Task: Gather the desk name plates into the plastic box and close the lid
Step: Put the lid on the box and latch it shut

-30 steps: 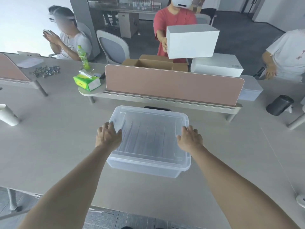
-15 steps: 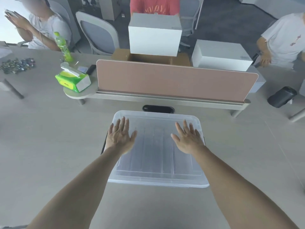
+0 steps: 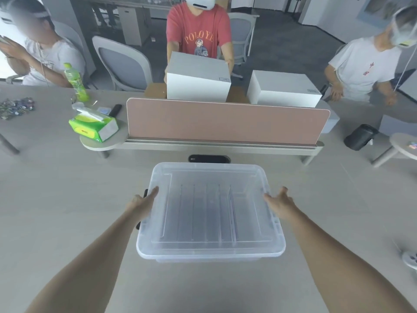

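Clear plastic box (image 3: 209, 254), lid (image 3: 209, 199) on, sits on the desk (image 3: 67, 199) before the pink divider (image 3: 225, 123), with your left hand (image 3: 144, 201) and right hand (image 3: 278, 199) laid against its sides, fingers stretched straight.

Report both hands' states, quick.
Left hand: open, fingers straight along the left edge of the plastic box.
Right hand: open, at its right edge.

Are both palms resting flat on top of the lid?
No, the left hand and right hand sit at the left and right edges of the lid, not on its top.
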The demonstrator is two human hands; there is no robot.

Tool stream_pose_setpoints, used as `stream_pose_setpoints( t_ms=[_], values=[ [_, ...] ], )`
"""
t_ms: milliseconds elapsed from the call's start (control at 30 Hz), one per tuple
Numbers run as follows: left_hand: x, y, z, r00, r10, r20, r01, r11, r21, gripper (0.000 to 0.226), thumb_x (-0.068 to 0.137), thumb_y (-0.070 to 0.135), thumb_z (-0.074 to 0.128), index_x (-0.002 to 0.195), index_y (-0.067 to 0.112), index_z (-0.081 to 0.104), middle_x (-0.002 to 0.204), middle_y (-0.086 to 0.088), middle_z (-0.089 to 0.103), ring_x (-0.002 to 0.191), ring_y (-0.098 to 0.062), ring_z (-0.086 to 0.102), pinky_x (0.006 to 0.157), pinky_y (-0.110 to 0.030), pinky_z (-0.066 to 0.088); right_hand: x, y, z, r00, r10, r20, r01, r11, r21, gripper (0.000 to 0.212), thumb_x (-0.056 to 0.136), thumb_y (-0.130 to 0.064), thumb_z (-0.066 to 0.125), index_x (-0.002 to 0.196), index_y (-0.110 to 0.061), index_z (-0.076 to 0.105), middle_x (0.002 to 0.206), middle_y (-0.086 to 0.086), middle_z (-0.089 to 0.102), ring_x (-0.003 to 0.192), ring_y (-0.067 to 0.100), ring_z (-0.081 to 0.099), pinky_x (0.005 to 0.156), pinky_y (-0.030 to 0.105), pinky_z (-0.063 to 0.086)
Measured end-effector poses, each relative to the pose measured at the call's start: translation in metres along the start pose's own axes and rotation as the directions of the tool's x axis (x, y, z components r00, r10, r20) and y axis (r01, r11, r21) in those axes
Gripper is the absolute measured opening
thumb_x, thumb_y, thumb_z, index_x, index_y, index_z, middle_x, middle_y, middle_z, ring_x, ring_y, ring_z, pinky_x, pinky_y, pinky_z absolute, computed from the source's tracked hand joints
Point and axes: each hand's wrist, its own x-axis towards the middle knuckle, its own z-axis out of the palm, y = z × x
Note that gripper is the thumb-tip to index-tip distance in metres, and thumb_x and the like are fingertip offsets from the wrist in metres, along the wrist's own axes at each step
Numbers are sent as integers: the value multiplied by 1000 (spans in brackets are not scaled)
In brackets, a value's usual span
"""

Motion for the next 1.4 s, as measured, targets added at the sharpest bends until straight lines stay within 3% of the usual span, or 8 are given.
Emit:
stream_pose_setpoints(
  t_ms=[133,233,367,533,633,833,1133,1400],
  values=[
    [5,-6,0,998,-2,66,13,984,-179,69,84,64,59,107,-1,58,94,-15,59,85,-31,58,69,-38,45,-6,12,-5,983,108,149,-141,964,226,99,84,-67,55,152,-8,15,129,13,53,117,34,55,92,42,48],
    [3,-3,-3,998,31,-55,-33,999,-36,65,80,64,61,98,2,61,81,-13,61,76,-31,62,60,-37,54,-11,14,-5,985,43,170,-82,971,226,69,89,-63,50,126,-4,48,99,8,59,89,25,62,74,34,53],
    [-5,4,-9,978,110,-175,-89,988,125,57,81,61,59,101,9,48,90,-13,60,78,-31,61,58,-39,57,-18,7,-8,993,-68,96,64,997,48,53,94,-55,44,101,-4,57,81,5,56,74,23,58,63,31,52],
    [-12,2,2,975,121,-184,-82,974,210,59,94,54,46,118,0,43,114,-23,60,103,-39,60,74,-38,43,-18,7,-10,991,-133,29,135,987,-86,50,93,-54,45,99,-6,57,87,7,62,80,28,64,77,41,59],
    [-14,-3,10,978,126,-169,-86,970,225,62,97,53,36,126,-1,44,121,-25,58,110,-40,57,78,-38,37,-21,4,-9,991,-135,-10,130,972,-198,47,97,-49,42,112,-7,54,87,4,60,78,26,60,73,35,54],
    [-22,0,12,979,123,-164,-81,967,242,58,100,49,31,130,1,43,125,-25,56,116,-41,54,90,-42,41,-25,-2,4,992,-120,-51,106,972,-210,47,102,-36,35,127,3,43,125,20,59,106,37,61,86,40,50],
    [-26,0,20,963,148,-224,-78,952,296,54,101,48,26,121,1,43,124,-26,57,117,-43,53,94,-48,42,-32,-3,25,982,-99,-161,61,973,-223,44,105,-32,28,130,1,43,124,17,61,111,36,63,84,44,51],
    [-32,3,26,942,190,-279,-73,922,380,49,102,44,24,117,2,42,117,-23,61,111,-43,59,88,-48,46,-34,-12,32,978,-77,-195,-10,911,-412,45,99,-4,32,140,14,28,128,22,58,110,36,64,77,41,53]
  ],
)
